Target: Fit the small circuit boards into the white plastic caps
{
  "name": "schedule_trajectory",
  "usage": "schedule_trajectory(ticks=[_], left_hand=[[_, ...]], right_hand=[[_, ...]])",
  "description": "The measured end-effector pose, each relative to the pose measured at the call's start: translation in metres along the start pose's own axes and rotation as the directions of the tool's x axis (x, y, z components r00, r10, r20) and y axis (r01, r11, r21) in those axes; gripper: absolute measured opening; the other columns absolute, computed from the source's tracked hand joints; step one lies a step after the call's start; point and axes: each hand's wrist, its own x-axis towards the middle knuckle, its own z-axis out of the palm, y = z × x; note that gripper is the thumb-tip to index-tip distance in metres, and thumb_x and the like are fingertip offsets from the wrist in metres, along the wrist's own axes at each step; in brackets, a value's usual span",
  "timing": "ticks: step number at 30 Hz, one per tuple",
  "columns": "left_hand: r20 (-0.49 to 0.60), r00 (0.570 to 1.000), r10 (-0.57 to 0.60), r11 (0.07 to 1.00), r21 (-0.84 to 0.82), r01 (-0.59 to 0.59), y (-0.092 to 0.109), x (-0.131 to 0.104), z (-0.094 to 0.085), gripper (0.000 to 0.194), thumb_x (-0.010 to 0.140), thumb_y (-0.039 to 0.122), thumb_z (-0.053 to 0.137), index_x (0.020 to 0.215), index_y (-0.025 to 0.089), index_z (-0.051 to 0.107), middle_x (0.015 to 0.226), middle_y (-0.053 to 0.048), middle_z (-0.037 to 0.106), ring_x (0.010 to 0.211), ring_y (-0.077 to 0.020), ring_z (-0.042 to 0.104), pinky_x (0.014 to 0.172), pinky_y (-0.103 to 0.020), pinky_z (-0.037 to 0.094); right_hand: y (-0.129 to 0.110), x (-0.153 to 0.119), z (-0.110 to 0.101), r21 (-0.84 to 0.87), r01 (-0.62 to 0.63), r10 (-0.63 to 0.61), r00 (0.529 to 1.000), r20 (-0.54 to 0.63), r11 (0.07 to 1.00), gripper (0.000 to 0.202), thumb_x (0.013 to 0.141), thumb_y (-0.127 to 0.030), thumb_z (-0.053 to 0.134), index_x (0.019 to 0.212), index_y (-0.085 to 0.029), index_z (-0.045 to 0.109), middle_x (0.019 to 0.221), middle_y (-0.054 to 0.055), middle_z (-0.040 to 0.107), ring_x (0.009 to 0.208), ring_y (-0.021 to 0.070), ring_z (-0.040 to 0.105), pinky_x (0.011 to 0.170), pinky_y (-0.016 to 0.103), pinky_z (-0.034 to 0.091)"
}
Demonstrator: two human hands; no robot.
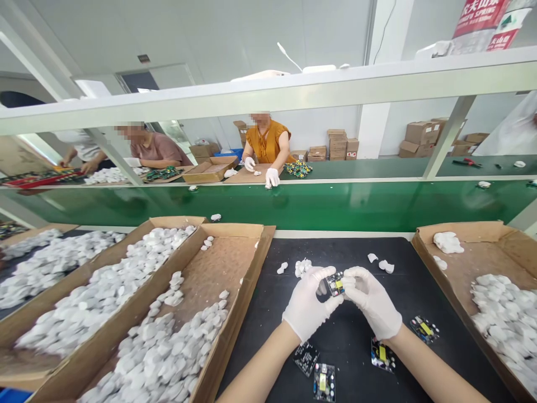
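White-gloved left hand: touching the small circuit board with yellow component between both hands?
Touching. The head view shows the left hand meeting the circuit board at its upper-left edge, with no visible gap.

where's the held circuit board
In the head view, right of centre, the circuit board is between the left hand and right hand, over the black mat.

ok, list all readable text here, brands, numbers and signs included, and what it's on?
"NGFU SPRING": red label on the left bottle, top right; start unclear, Chinese characters above cropped.
Right bottle: partial Chinese characters, too blurred to quote.
Cardboard boxes: print too small.
Circuit boards: any markings too small.
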Motion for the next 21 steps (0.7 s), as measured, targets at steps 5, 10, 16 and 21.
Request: schedule_trajectory(ticks=[5, 10, 16, 21], left_hand=[[-0.088, 0.996, 0.026, 0.998, -0.049, -0.03, 0.001, -0.001, 0.001, 0.039, 0.065, 0.017, 0.065, 0.103, 0.02, 0.055, 0.097, -0.006, 0.061, 0.073, -0.0167, 0.059, 0.069, -0.035, 0.053], [-0.073, 0.997, -0.021, 1.0, -0.007, 0.021, 0.003, -0.005, 0.005, 0.037, 0.066, 0.015, 0.063, 0.102, 0.019, 0.055, 0.098, -0.006, 0.064, 0.084, -0.0197, 0.061, 0.075, -0.036, 0.053], [-0.105, 0.982, 0.156, 0.982, 0.123, -0.143, 0.004, -0.007, 0.004, 0.039, 0.069, 0.017, 0.063, 0.106, 0.022, 0.054, 0.104, -0.007, 0.063, 0.098, -0.0226, 0.06, 0.084, -0.04, 0.051], [-0.158, 0.926, 0.341, 0.926, 0.223, -0.303, 0.005, -0.006, 0.0, 0.036, 0.071, 0.017, 0.063, 0.106, 0.024, 0.055, 0.104, -0.006, 0.066, 0.098, -0.023, 0.061, 0.089, -0.044, 0.048]], right_hand=[[0.002, -0.007, -0.004, -0.322, 0.115, -0.123, 0.992, -0.004, 0.94, 0.033, 0.07, -0.035, 0.069, 0.102, -0.024, 0.065, 0.106, 0.006, 0.065, 0.101, 0.0253, 0.057, 0.095, 0.041, 0.04], [0.005, -0.011, -0.008, -0.48, 0.218, -0.213, 0.975, 0.066, 0.849, 0.042, 0.081, -0.038, 0.056, 0.122, -0.027, 0.055, 0.128, 0.002, 0.053, 0.122, 0.024, 0.044, 0.109, 0.04, 0.026], [0.0, -0.005, -0.002, -0.115, -0.009, 0.007, 1.0, -0.014, 0.993, 0.045, 0.066, -0.045, 0.071, 0.104, -0.022, 0.067, 0.114, 0.008, 0.063, 0.108, 0.0275, 0.054, 0.097, 0.043, 0.04], [-0.013, -0.008, 0.008, 0.132, -0.223, 0.191, 0.956, 0.221, 0.966, 0.057, 0.065, -0.04, 0.074, 0.116, -0.019, 0.058, 0.094, 0.009, 0.067, 0.084, 0.0215, 0.061, 0.08, 0.039, 0.047]])
